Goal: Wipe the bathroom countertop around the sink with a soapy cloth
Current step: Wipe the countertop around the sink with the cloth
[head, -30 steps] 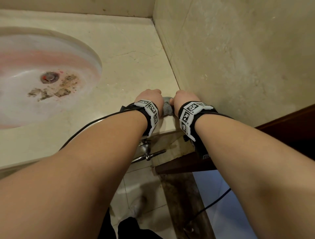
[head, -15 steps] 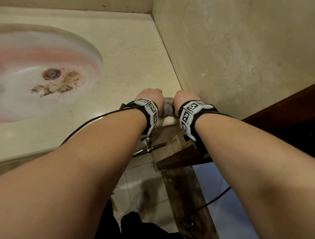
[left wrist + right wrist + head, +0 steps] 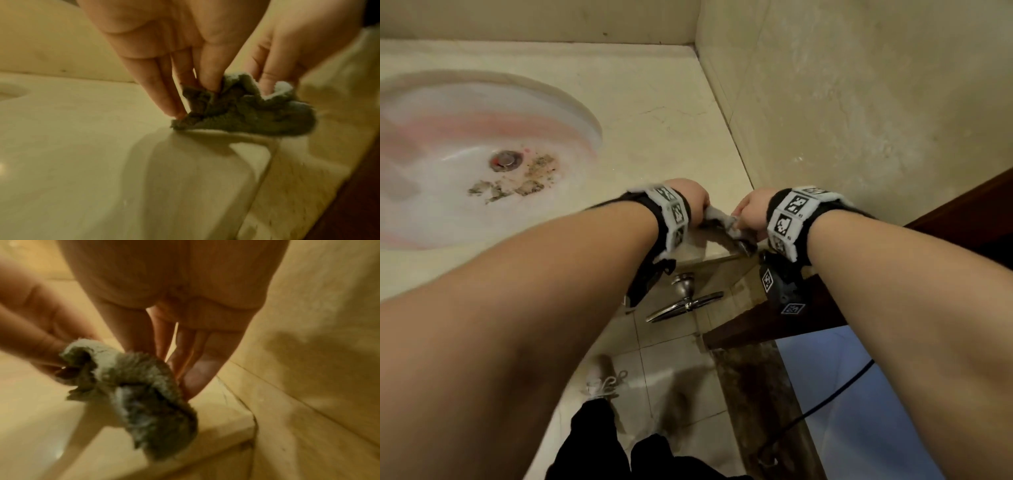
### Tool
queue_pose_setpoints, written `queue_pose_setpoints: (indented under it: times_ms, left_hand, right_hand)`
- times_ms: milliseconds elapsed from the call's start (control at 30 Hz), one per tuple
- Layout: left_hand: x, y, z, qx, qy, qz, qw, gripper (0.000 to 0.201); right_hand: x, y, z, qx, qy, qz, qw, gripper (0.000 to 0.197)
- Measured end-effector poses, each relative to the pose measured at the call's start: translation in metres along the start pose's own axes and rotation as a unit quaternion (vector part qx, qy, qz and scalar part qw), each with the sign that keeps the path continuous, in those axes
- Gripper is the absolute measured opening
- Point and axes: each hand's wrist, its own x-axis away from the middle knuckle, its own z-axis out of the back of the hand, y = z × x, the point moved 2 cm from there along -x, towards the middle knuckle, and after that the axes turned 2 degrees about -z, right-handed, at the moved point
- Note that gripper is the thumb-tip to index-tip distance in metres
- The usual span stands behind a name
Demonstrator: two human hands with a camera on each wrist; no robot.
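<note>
A small grey cloth (image 3: 723,223) with white suds on it is stretched between my two hands at the front right corner of the beige countertop (image 3: 654,120). My left hand (image 3: 697,205) pinches its left end; in the left wrist view the left hand (image 3: 197,97) points its fingers down into the cloth (image 3: 246,113). My right hand (image 3: 746,212) holds the right end. In the right wrist view the right hand (image 3: 180,378) has its fingers behind the cloth (image 3: 144,386), which sags over the counter's front edge. The cloth looks raised slightly off the surface.
The white sink (image 3: 582,113) lies to the left, with brown dirt beside its drain (image 3: 505,160). A tiled wall (image 3: 859,102) closes the right side. Below the counter are a metal lever handle (image 3: 685,305), a dark wooden door (image 3: 774,318) and a cable (image 3: 835,394).
My hands have drawn a little apart and back toward the counter's front edge. The cloth, earlier bunched under them, now stretches between them.
</note>
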Motion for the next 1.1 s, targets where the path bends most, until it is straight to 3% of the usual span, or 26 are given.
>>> queue_pose_setpoints:
  times_ms: [167, 267, 367, 433, 500, 600, 700, 800, 867, 933, 1000, 1100]
  left_hand:
    - [0.006, -0.034, 0.025, 0.225, -0.001, 0.046, 0.973, 0.03]
    - [0.006, -0.045, 0.024, 0.352, -0.018, 0.097, 0.931, 0.031]
    - [0.006, -0.046, 0.022, 0.36, -0.029, 0.117, 0.925, 0.028]
    - [0.003, -0.047, 0.017, 0.339, -0.043, 0.108, 0.934, 0.022]
    - [0.0, -0.047, 0.013, 0.345, -0.043, 0.113, 0.931, 0.033]
    - [-0.009, -0.046, 0.012, 0.408, -0.036, 0.118, 0.905, 0.037]
    - [-0.016, -0.038, 0.015, 0.494, -0.007, 0.121, 0.861, 0.038]
    - [-0.018, -0.033, 0.016, 0.534, 0.005, 0.103, 0.839, 0.04]
    - [-0.02, -0.035, 0.013, 0.525, -0.007, 0.078, 0.848, 0.046]
    - [-0.024, -0.037, 0.01, 0.493, -0.026, 0.05, 0.868, 0.056]
    - [-0.028, -0.033, 0.007, 0.426, -0.047, 0.03, 0.903, 0.063]
    - [-0.036, -0.025, 0.001, 0.219, -0.051, -0.005, 0.974, 0.071]
  right_hand:
    - [-0.01, -0.011, 0.014, -0.176, -0.083, -0.034, 0.98, 0.016]
    - [-0.008, -0.017, 0.015, -0.239, -0.133, -0.028, 0.961, 0.035]
    - [-0.005, -0.022, 0.012, -0.268, -0.163, -0.014, 0.95, 0.017]
    - [-0.011, -0.022, 0.009, -0.279, -0.142, -0.018, 0.95, 0.013]
    - [-0.021, -0.021, 0.009, -0.247, -0.094, -0.019, 0.964, 0.016]
    - [-0.03, -0.025, 0.011, -0.177, -0.015, -0.01, 0.984, 0.023]
    - [-0.027, -0.032, 0.012, -0.133, 0.005, 0.007, 0.991, 0.028]
    - [-0.024, -0.032, 0.014, -0.02, 0.04, 0.032, 0.998, 0.02]
    - [-0.025, -0.026, 0.017, 0.015, 0.046, 0.036, 0.998, 0.011]
    - [-0.024, -0.021, 0.019, 0.044, 0.035, 0.028, 0.998, 0.016]
    - [-0.021, -0.019, 0.017, 0.111, 0.011, 0.012, 0.994, 0.03]
    - [-0.019, -0.016, 0.01, 0.204, 0.034, 0.015, 0.978, 0.039]
